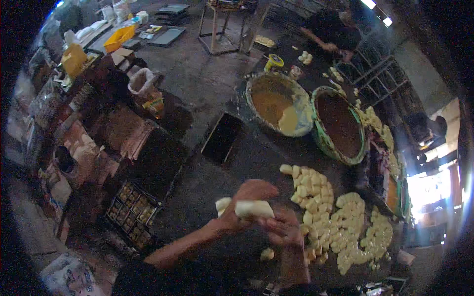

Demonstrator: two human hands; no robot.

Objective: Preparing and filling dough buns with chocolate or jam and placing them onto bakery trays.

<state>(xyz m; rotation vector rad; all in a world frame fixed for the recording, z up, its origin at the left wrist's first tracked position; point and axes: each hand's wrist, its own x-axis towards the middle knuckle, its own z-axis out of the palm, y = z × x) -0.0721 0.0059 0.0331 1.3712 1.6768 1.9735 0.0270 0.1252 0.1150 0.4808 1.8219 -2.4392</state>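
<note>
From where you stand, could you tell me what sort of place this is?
Probably a small food workshop, perhaps a bakery. Both hands shape a pale dough piece over a dark worktable strewn with dough pieces, beside big filling bowls and a tray of filled moulds.

We see a dark bench (256, 158) running away from us. On it lie many pale dough pieces (335, 222) in dense clusters at the near right, with one stray piece (267, 254) nearer us. Further along sit a round basin of yellow-brown filling (279, 104) and, just beside it, a green-rimmed basin of dark brown filling (340, 124). A black rectangular tray (222, 137) rests at the bench's left edge. A few more dough lumps (306, 57) lie at the far end.
</note>
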